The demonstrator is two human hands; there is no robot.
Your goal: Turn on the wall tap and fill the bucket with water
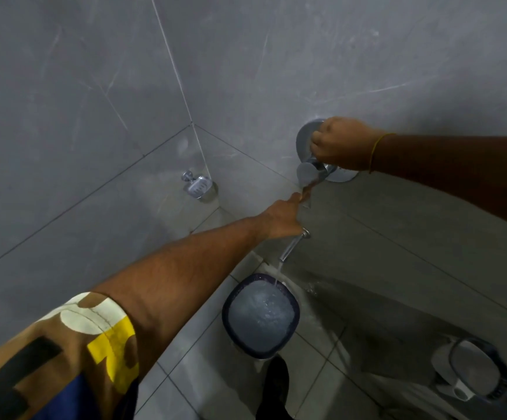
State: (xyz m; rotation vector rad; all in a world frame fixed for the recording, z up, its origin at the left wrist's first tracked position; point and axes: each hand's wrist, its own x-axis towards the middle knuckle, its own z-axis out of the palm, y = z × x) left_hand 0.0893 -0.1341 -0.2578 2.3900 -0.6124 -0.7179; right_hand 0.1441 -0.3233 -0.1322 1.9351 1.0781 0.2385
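A chrome spout (290,249) sticks out of the grey wall and pours a stream of water into the purple-rimmed bucket (227,310) on the floor below. The bucket holds churning water close to its rim. My right hand (340,144) is closed around the chrome mixer handle (313,169) on its round wall plate. My left hand (282,218) reaches to the wall just above the spout, fingers pointing toward the handle's reflection; it holds nothing that I can see.
A chrome soap dish (198,185) hangs on the left wall near the corner. A white mug with a dark rim (476,369) stands on the floor at the right. My dark shoe (275,386) stands just in front of the bucket on wet tiles.
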